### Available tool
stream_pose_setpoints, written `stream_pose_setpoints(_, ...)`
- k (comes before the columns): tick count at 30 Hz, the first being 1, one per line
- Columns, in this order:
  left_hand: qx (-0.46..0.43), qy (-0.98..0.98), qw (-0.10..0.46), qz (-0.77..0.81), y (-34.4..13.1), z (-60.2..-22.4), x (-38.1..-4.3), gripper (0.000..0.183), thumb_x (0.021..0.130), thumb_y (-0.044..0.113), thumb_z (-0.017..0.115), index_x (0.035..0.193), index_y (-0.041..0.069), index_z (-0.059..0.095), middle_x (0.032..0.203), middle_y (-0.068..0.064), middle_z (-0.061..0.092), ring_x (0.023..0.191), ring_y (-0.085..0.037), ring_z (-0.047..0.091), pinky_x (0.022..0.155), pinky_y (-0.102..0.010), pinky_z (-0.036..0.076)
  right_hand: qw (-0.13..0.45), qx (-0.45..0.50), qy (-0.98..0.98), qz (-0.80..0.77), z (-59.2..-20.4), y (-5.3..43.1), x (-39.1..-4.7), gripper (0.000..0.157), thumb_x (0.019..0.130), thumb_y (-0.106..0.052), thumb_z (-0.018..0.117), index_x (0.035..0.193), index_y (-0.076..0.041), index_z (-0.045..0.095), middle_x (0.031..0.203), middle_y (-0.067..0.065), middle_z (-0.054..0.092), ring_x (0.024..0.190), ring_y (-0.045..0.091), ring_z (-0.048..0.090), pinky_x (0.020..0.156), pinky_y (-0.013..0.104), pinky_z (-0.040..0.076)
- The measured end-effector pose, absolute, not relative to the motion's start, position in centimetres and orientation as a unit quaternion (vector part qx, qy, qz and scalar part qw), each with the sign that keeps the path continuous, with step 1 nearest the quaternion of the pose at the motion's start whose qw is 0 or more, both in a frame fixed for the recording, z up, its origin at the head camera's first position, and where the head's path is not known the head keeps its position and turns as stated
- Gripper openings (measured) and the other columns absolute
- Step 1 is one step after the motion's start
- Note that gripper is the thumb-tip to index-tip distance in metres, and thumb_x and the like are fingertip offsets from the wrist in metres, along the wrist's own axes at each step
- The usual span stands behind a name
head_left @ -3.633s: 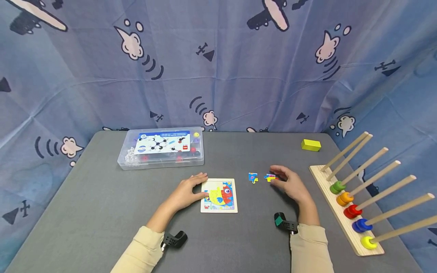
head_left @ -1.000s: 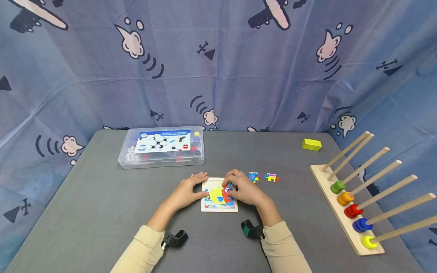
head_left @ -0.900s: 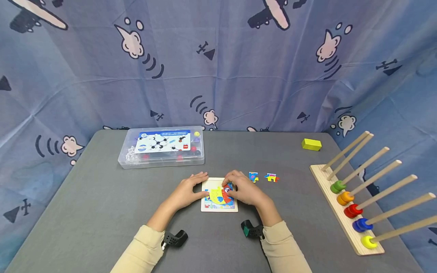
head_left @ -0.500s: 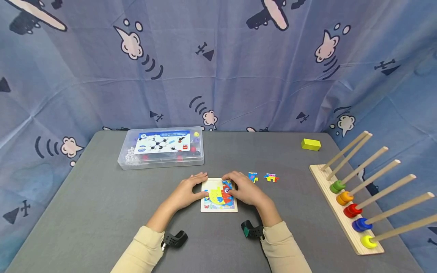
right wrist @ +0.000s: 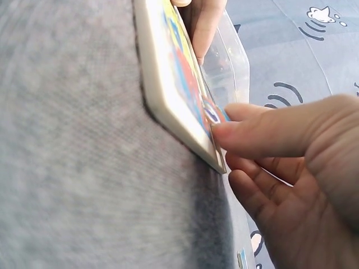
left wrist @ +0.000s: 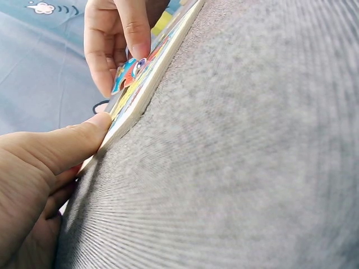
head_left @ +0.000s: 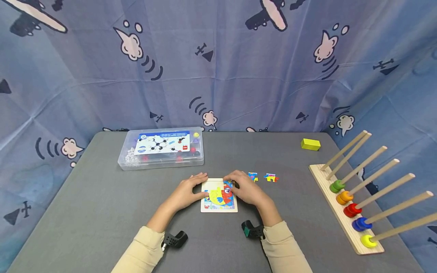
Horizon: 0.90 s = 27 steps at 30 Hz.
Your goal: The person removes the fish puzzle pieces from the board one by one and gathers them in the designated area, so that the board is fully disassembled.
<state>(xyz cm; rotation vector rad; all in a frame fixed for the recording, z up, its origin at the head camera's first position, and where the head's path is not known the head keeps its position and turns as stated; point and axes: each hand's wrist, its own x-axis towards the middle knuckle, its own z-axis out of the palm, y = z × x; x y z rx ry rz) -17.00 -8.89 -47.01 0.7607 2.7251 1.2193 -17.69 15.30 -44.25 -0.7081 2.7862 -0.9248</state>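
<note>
Staged against a blue curtain (head_left: pixel 218 76) printed with cartoon planes and clouds, across a grey bench (head_left: pixel 85 212). Bordered at right by a wooden peg rack (head_left: pixel 341 214) carrying coloured rings, and at back left by a clear plastic box (head_left: pixel 160 163) of small parts. Reaching in from the near side, with the left hand (head_left: pixel 186 194) gripping the upper-left edges of a puzzle tray (head_left: pixel 213 184), and with the right hand (head_left: pixel 250 189) drawn narrow at the tray's upper right. Laid flat mid-bench, filled with a fish picture below and bare wood at upper left. Marked at back right by a yellow block (head_left: pixel 310 144). Pinched between the right thumb and a finger, an eye piece (head_left: pixel 227 187) tilted up from the tray in the left wrist view. Left lying to the tray's right, a mixed-colour piece (head_left: pixel 271 178) and a smaller blue piece (head_left: pixel 253 175). Judged most likely as prising a piece out, though hard to tell from seating one. Likely to call next for a steady pinch, a clean lift and a pinned tray.
</note>
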Motion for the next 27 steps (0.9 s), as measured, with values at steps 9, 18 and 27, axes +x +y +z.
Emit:
stream_pose_setpoints(9,0.252,0.884,0.028,0.392,-9.0,-47.2,-17.1,0.056,0.082,0.024,0.074,0.130,0.000,0.057,0.139,-0.010,0.052,0.136,-0.025,0.041,0.117,-0.045,0.025,0.053,-0.236,0.912,-0.332,-44.0,15.7,-17.7,0.030,0.087,-0.002,0.063,0.116,-0.008,0.065,0.114,0.005,0.061,0.105,0.021,0.054,0.089,0.040,0.048)
stream_pose_setpoints(18,0.254,0.884,0.022,0.391,-9.0,-47.5,-17.2,0.056,0.082,0.024,0.074,0.130,0.000,0.057,0.139,-0.010,0.052,0.136,-0.025,0.041,0.116,-0.045,0.026,0.050,-0.225,0.908,-0.350,-43.2,18.0,-18.1,0.033,0.086,-0.003,0.065,0.118,-0.007,0.064,0.117,0.008,0.060,0.106,0.025,0.056,0.092,0.045,0.048)
stream_pose_setpoints(27,0.254,0.882,0.023,0.396,-8.9,-47.4,-17.1,0.056,0.082,0.023,0.074,0.130,-0.001,0.057,0.139,-0.011,0.052,0.135,-0.025,0.041,0.116,-0.045,0.026,0.027,-0.194,0.912,-0.360,-42.9,21.8,-18.2,0.034,0.086,-0.001,0.065,0.120,-0.004,0.063,0.119,0.014,0.059,0.109,0.032,0.056,0.092,0.051,0.048)
